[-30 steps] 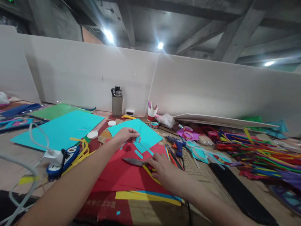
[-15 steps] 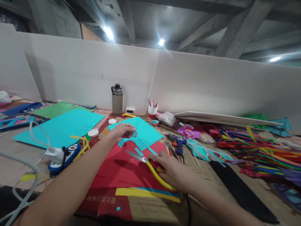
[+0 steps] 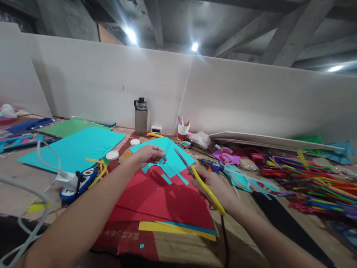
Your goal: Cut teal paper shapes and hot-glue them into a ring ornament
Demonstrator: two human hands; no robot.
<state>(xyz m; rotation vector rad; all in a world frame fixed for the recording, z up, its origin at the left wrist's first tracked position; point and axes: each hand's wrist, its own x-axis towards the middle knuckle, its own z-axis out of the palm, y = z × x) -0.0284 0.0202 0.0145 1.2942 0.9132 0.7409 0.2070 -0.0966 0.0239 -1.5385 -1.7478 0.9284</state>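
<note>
Head: white partition (image 3: 97, 82) behind table (image 3: 13, 201), left grip (image 3: 148, 155) pinching strip (image 3: 161, 160), right grip (image 3: 213, 183) clasping scissors (image 3: 205, 190).

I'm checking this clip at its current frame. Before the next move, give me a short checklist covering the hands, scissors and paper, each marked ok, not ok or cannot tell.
1. Scissors held by the yellow handle in the right hand: ok.
2. Narrow turquoise paper piece held in the fingers of the left hand: ok.
3. Scissor tips apart from the left hand: ok, a gap shows between them.
4. Blades fully closed: cannot tell, too small at this angle.
5. Red sheet free of offcuts: not ok, a loose turquoise strip lies on it.
6. Sheets beneath squared up: not ok, a yellow sheet sticks out at the near edge.
</note>
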